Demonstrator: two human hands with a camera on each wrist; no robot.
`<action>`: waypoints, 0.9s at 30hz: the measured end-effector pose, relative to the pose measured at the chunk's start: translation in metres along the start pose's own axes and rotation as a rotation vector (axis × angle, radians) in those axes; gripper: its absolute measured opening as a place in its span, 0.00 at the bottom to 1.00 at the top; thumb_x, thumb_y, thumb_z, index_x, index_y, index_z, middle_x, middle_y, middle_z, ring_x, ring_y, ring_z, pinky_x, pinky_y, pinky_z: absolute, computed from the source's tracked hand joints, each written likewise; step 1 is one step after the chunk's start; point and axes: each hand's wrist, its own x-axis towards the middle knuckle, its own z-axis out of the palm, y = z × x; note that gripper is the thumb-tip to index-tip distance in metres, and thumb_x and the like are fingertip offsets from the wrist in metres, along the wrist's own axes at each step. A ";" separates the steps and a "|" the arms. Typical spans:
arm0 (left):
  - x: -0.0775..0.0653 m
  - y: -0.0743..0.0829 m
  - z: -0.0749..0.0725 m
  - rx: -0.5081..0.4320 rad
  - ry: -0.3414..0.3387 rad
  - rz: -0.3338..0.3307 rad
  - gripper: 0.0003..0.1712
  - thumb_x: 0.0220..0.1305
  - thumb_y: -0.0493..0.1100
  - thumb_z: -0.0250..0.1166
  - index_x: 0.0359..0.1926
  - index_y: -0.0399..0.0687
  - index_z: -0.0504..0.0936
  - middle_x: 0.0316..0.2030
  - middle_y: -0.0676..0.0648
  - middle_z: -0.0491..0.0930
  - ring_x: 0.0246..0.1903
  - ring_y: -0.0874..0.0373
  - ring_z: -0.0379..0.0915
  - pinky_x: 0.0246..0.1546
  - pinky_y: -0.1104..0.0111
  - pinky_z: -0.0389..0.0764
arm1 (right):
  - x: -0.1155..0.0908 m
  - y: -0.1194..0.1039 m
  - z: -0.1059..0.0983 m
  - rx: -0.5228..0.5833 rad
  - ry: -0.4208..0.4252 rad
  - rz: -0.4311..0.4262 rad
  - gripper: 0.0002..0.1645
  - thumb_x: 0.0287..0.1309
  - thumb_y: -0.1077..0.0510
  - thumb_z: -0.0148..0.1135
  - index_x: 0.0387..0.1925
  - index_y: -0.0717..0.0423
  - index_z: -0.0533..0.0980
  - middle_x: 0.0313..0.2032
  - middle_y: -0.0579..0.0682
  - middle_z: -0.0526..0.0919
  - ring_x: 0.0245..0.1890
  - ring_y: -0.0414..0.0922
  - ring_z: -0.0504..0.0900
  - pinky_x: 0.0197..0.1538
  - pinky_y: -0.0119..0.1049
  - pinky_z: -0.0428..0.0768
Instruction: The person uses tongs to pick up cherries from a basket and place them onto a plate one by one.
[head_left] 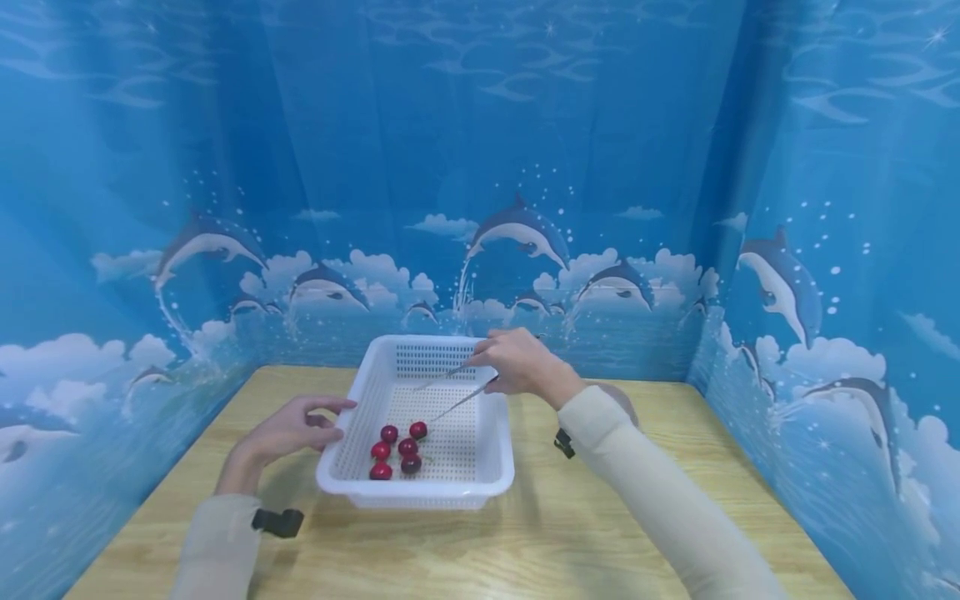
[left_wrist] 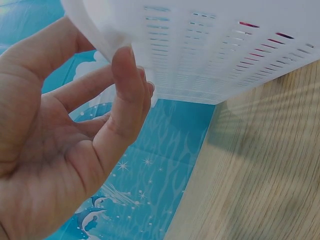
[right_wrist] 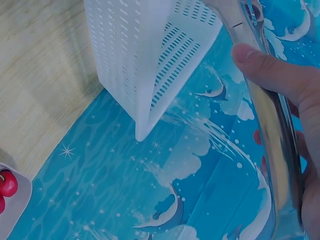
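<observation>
A white plastic basket (head_left: 497, 467) with slotted walls holds several dark red cherries (head_left: 408, 447), grouped toward its near left. At its left rim, my left hand (head_left: 288, 432) pinches the edge between thumb and fingers; the left wrist view shows the thumb (left_wrist: 126, 75) against the lip. My right hand (head_left: 521, 364) is over the basket's far right corner and grips metal tongs (head_left: 465, 400). The tongs' arms are spread and point down into the basket, one tip close to the cherries. No cherry is visible between the tips. In the right wrist view, the handle (right_wrist: 272, 145) lies along the palm.
Right of the basket, a pale dish (head_left: 624, 402) is mostly hidden behind the right sleeve; red cherries (right_wrist: 7, 184) lie in it. The wooden table (head_left: 420, 554) meets blue dolphin-print curtains (head_left: 637, 208) at the back and sides.
</observation>
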 end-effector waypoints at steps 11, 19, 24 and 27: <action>-0.001 0.002 0.000 0.013 0.008 -0.016 0.35 0.68 0.44 0.69 0.71 0.36 0.71 0.64 0.29 0.74 0.51 0.46 0.84 0.46 0.55 0.89 | 0.021 -0.011 0.009 -0.072 -0.082 -0.006 0.30 0.53 0.45 0.79 0.59 0.34 0.83 0.54 0.41 0.88 0.48 0.42 0.82 0.41 0.31 0.81; 0.000 0.002 -0.001 -0.001 0.001 -0.011 0.35 0.67 0.43 0.69 0.71 0.36 0.71 0.62 0.29 0.75 0.50 0.48 0.85 0.46 0.56 0.89 | 0.034 -0.017 0.014 -0.102 -0.110 -0.018 0.30 0.52 0.48 0.79 0.59 0.35 0.83 0.55 0.41 0.88 0.54 0.43 0.82 0.52 0.37 0.84; 0.001 0.001 0.000 0.000 -0.001 -0.010 0.35 0.67 0.44 0.70 0.71 0.36 0.71 0.62 0.29 0.75 0.51 0.48 0.85 0.46 0.55 0.89 | 0.041 -0.021 0.018 -0.144 -0.132 -0.032 0.29 0.52 0.48 0.80 0.58 0.32 0.83 0.55 0.39 0.88 0.54 0.42 0.82 0.55 0.39 0.84; 0.000 0.000 -0.001 -0.004 -0.003 -0.006 0.35 0.67 0.43 0.69 0.71 0.36 0.71 0.63 0.29 0.74 0.51 0.47 0.85 0.46 0.55 0.89 | 0.045 -0.022 0.021 -0.187 -0.150 -0.043 0.28 0.53 0.47 0.78 0.57 0.30 0.83 0.54 0.37 0.87 0.53 0.42 0.81 0.53 0.38 0.84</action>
